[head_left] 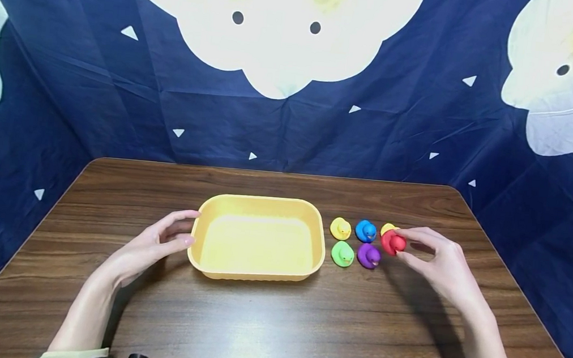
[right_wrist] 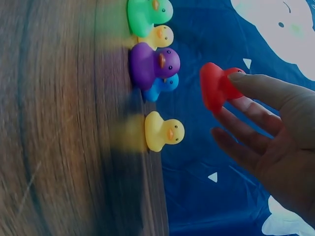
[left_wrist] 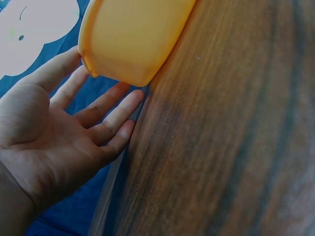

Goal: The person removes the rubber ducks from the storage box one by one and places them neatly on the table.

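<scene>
A yellow plastic basin [head_left: 260,245] stands on the wooden table, nothing inside it. At its left end, my left hand [head_left: 150,246] touches the rim and wall with extended fingers; the left wrist view shows this hand [left_wrist: 64,118] beside the basin [left_wrist: 133,44]. My right hand [head_left: 443,264] pinches a red rubber duck [right_wrist: 216,88] between thumb and fingers, lifted off the tabletop. Below it sits a yellow duck [right_wrist: 157,132], partly hidden in the head view. Left of that are a purple duck [head_left: 369,256], a blue duck [head_left: 366,231], a green duck [head_left: 343,254] and another yellow duck [head_left: 340,228].
The brown wooden table [head_left: 263,330] ends at a back edge against a dark blue cloth [head_left: 286,128] printed with white clouds and triangles. The ducks stand in two rows close to the basin's right end.
</scene>
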The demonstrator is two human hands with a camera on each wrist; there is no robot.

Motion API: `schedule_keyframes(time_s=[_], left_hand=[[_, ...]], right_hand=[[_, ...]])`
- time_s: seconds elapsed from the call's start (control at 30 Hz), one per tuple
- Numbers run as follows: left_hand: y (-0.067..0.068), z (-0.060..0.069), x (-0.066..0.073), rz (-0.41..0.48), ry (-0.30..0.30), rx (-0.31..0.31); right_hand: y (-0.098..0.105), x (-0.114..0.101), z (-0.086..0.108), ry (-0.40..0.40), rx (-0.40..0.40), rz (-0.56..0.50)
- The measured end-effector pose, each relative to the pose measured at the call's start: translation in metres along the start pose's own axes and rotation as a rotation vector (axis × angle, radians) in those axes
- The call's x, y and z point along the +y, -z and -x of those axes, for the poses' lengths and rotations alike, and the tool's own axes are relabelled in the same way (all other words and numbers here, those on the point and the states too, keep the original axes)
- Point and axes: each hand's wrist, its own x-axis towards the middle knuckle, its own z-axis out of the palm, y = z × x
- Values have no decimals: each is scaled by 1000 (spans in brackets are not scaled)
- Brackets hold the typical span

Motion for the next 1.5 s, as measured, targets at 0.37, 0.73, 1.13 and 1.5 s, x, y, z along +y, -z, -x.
schedule_keyframes(time_s=[0.37,0.73,1.13,1.5], left_hand=[[-1,0,0,4,1,0],[0,0,0,3,3,-1],[0,0,0,3,1,2],[1,0,-1,2,1,2]], right_hand=[[3,9,1,-50,-48,-35],[3,18,3,-71,-86,-9],[1,27,5,-52,-129,42],[0,30,6,-49,-130,35]])
